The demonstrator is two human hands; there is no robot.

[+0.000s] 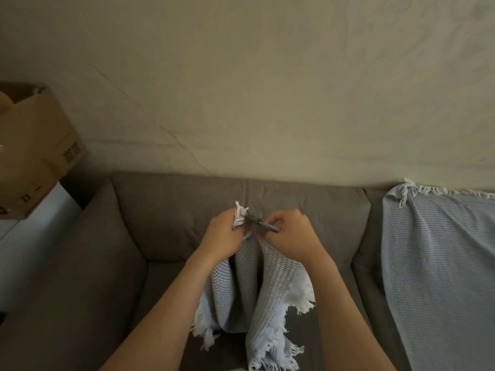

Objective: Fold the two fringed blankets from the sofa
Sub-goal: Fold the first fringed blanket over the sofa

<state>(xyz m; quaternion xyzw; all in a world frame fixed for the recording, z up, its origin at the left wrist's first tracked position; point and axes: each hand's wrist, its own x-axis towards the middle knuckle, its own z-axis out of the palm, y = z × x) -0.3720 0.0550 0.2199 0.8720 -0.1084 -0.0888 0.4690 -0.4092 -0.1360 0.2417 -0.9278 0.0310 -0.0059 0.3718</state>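
While the waffle-weave blanket [267,303] hangs in soft folds over the seat of the grey sofa [166,218], the left hand [223,234] and right hand [290,235], close together, each curl tight round its fringed top edge; the second blanket [439,263] drapes the backrest at the right, well apart.

A dim room in soft, yellowish light. A plain beige wall [267,89] with faint cracks fills the far, upper part of the view. Against it stands a grey fabric sofa [174,210] with back cushions and a padded arm on the left. Further left, a brown cardboard box [34,151] rests on a white surface [29,236] beside the sofa.
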